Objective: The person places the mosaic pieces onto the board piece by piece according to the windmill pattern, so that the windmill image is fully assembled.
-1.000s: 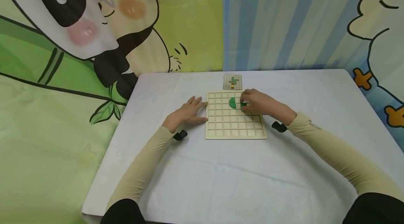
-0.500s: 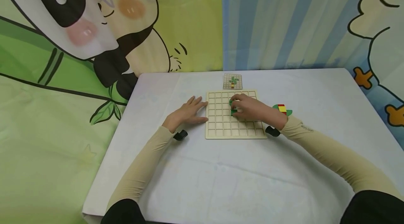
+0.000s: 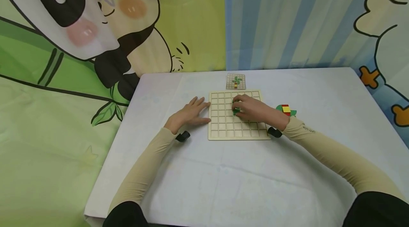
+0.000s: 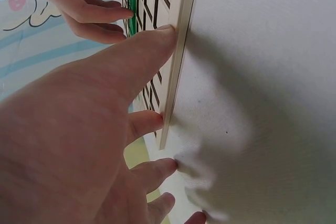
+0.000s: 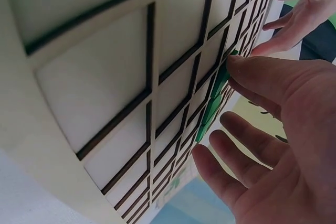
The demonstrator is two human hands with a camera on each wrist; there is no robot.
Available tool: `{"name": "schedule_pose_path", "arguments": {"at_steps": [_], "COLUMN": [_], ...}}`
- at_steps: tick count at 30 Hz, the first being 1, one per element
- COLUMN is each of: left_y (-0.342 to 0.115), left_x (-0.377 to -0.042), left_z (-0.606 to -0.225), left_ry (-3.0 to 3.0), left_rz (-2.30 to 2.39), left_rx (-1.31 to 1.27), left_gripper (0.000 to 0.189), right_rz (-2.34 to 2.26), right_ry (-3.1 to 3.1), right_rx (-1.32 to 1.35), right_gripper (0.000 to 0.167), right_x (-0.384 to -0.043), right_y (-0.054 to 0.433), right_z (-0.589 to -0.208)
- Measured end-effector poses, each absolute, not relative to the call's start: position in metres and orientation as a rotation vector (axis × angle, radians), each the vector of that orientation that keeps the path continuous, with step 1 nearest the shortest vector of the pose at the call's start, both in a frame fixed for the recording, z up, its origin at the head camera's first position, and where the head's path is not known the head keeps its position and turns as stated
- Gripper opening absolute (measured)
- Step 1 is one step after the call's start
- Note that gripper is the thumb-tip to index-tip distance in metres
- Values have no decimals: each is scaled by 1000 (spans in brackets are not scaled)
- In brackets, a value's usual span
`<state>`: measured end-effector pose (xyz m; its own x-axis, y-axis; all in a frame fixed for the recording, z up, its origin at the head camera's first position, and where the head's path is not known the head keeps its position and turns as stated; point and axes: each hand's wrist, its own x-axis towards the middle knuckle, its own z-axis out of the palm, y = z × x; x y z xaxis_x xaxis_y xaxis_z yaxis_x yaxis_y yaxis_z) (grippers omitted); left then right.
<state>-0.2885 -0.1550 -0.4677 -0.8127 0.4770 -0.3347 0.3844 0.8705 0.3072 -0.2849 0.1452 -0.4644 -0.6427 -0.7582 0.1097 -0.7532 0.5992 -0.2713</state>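
Observation:
A pale wooden board (image 3: 220,133) with a square grid lies on the white table. My left hand (image 3: 190,115) steadies its left side, with thumb (image 4: 167,38) and index fingertip at the rim and the other fingers spread. Over the upper middle of the board, my right hand (image 3: 250,108) pinches a green tile (image 3: 236,111) between thumb and fingers. In the right wrist view, the thumb is right on a green piece (image 5: 212,106) low against the grid. Another green piece beside it is partly hidden under the fingers.
Behind the board lies a small pattern card (image 3: 235,81) with a green, yellow and red figure on a grid. Right of the board, near my right wrist, is a group of green, red and yellow pieces (image 3: 286,109). A cartoon curtain (image 3: 191,24) hangs behind the table.
My right hand has moved left across the board, bringing a green tile below the green pieces there, then stayed nearly still. The coloured pieces at the right came into view. My left hand has stayed put.

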Motion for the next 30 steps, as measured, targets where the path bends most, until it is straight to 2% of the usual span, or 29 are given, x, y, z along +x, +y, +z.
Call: {"name": "schedule_pose_path", "arguments": {"at_steps": [17, 19, 25, 30], "left_y": [-155, -155, -154, -153], "left_x": [-288, -289, -289, -289], "left_z": [-468, -469, -469, -468], "left_ry": [2640, 2640, 2644, 2648], "left_rz": [323, 320, 306, 300], "left_rx": [629, 629, 625, 621], "left_gripper": [82, 82, 82, 81], "right_rz": [-482, -481, -429, -361], "right_ry": [2761, 2759, 2754, 2754], "right_rx": [-1273, -1248, -1122, -1081], "right_gripper": [22, 30, 71, 79], "right_x": [-285, -285, -282, -281], "right_y": [146, 146, 145, 145], "right_z": [-462, -461, -458, -457]}}
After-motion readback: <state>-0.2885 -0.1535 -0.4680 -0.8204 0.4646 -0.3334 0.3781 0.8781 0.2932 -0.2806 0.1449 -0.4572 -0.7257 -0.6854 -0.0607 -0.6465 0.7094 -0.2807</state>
